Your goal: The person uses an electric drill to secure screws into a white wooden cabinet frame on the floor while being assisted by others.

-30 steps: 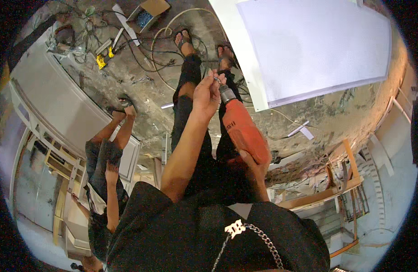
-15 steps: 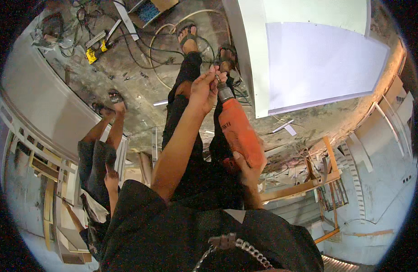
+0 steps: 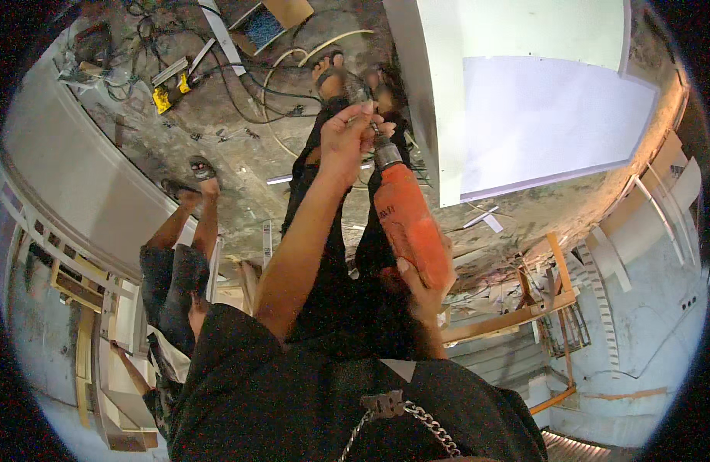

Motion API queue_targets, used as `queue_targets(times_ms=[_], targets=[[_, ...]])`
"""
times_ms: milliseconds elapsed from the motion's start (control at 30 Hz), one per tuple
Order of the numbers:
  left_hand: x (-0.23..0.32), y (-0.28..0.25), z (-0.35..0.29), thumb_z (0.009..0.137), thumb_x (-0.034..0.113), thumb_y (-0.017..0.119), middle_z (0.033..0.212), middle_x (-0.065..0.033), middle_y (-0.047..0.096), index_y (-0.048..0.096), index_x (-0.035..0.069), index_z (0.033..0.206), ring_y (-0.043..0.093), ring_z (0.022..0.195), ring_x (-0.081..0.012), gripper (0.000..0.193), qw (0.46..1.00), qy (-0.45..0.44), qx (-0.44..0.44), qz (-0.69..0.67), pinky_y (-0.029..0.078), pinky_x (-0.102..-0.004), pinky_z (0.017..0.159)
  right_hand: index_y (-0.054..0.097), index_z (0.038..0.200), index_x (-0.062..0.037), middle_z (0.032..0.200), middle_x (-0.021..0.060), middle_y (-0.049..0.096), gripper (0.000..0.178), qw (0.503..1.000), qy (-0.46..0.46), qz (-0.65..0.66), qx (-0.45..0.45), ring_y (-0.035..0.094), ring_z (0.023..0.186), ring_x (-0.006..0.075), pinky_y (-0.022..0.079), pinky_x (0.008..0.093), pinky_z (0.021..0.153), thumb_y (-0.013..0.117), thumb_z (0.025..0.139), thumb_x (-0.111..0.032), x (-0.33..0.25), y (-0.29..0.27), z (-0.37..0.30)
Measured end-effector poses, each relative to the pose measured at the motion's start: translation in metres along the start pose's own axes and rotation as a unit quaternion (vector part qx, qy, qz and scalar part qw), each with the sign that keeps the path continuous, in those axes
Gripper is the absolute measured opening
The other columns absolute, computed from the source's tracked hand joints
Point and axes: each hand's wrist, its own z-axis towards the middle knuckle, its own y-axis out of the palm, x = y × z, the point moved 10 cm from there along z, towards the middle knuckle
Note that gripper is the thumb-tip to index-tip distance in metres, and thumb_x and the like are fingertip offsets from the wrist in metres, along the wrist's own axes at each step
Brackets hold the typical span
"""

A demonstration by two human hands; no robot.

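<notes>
My right hand (image 3: 426, 291) is closed around the grip of an orange power drill (image 3: 410, 223), which points away from me. Its grey metal chuck (image 3: 386, 154) faces the floor ahead. At the tip of the drill, my left hand (image 3: 346, 145) has its thumb and fingers pinched together. Something small and dark sits between those fingertips at the bit end, too small to name. Both hands are in front of my legs, above my sandalled feet.
A large white panel box (image 3: 440, 115) stands close on the right. Cables (image 3: 239, 96), a yellow tool (image 3: 169, 94) and an open carton of blue bits (image 3: 261, 29) lie on the floor. At left, another person (image 3: 174, 277) stands beside a long white panel (image 3: 85, 154). A wooden frame (image 3: 524, 312) is at right.
The view has shifted slightly, so the floor things sit a little lower and further right. My left fingers have moved slightly at the drill's tip; my right hand keeps its hold.
</notes>
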Motion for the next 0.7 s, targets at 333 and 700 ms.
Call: queue_targets(times_ms=[333, 700], targets=[[0.005, 0.073, 0.017, 0.095, 0.022, 0.060, 0.088, -0.0064, 0.062, 0.057, -0.004, 0.121, 0.067, 0.088, -0.0245, 0.036, 0.998, -0.009, -0.061, -0.016, 0.055, -0.0383, 0.085, 0.053, 0.127, 0.0017, 0.121, 0.0140, 0.057, 0.067, 0.997, 0.017, 0.065, 0.036, 0.055, 0.111, 0.0258, 0.042, 0.0377, 0.097, 0.081, 0.071, -0.021, -0.006, -0.032, 0.029], [-0.005, 0.135, 0.101, 0.097, 0.016, 0.054, 0.092, -0.0090, 0.063, 0.049, -0.004, 0.125, 0.067, 0.097, -0.0284, 0.034, 0.998, 0.014, -0.010, -0.061, 0.052, -0.0385, 0.091, 0.054, 0.123, 0.0019, 0.114, 0.0103, 0.060, 0.053, 0.996, 0.049, 0.073, 0.009, 0.057, 0.105, 0.0207, 0.043, 0.0331, 0.094, 0.077, 0.077, -0.012, -0.034, -0.061, 0.134]])
